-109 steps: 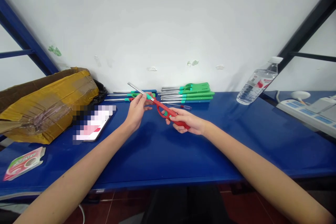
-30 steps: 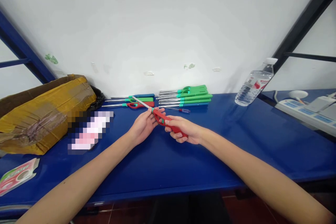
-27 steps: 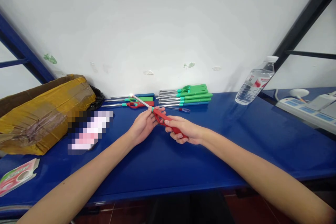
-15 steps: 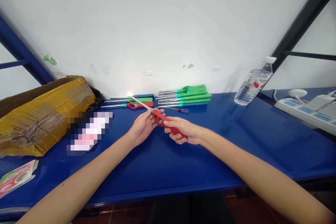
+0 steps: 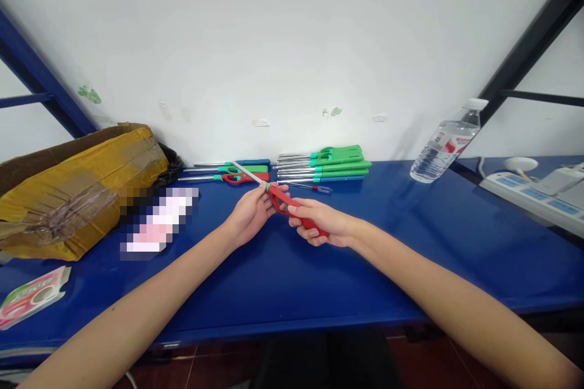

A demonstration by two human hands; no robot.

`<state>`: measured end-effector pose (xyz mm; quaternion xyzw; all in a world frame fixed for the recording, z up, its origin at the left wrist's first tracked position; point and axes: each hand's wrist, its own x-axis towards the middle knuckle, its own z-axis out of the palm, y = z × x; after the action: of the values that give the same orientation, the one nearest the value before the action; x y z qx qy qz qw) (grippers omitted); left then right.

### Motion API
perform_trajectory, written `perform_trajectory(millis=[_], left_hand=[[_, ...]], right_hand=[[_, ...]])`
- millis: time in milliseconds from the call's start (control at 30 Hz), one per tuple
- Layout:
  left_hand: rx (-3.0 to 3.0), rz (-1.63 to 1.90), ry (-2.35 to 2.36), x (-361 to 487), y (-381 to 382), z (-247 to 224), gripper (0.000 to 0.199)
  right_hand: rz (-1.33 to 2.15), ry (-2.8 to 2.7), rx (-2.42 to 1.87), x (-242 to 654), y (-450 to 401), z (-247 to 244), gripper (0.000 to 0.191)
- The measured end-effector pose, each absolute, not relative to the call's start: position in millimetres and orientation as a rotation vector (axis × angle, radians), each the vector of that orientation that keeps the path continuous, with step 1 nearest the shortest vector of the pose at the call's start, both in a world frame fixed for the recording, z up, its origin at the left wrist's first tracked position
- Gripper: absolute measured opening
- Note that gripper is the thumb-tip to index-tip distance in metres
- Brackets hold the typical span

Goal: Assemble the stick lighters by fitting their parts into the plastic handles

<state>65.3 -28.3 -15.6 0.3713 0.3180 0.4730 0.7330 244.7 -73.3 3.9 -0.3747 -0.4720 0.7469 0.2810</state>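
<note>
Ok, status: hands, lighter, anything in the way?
Right hand gripping red lighter. Left hand open-palmed at its collar. No flame visible. Other lighters lie beyond.

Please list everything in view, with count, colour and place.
held lighter: 1, red, in right hand
left lighters: 3, blue/green/red, table's back
lighter stack: count unclear, green/blue, table's back
screwdriver: 1, purplish handle, before stack
box: 1, brown/yellow, table's left
bag: 1, black, beside box
pixelated item: 1, pinkish, near box
card: 1, pink/green, front left
bottle: 1, clear, back right
power strip: 1, white/blue, far right
round object: 1, white, behind strip
table: 1, blue, centre
wall: 1, white, behind
frame posts: 2, blue/dark, sides
floor: 1, dark red, below
left hand: 1, bare, at lighter's neck
right hand: 1, bare, around handle
</note>
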Motion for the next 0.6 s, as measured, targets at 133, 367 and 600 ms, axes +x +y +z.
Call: perform_trajectory(millis=[133, 367, 600], left_hand=[[0.807, 1.053, 0.715, 67, -30, -14, 0.035], [0.859, 1.062, 0.706, 65, -27, -14, 0.034], [0.768, 1.140, 0.627, 63, -27, -4, 0.037]], right_hand=[[2.007, -1.254, -1.018, 241, -76, 7, 0.017], [2.173, -1.164, -0.899, 247, -66, 3, 0.023], [1.798, -1.328, -0.808, 248, -65, 3, 0.039]])
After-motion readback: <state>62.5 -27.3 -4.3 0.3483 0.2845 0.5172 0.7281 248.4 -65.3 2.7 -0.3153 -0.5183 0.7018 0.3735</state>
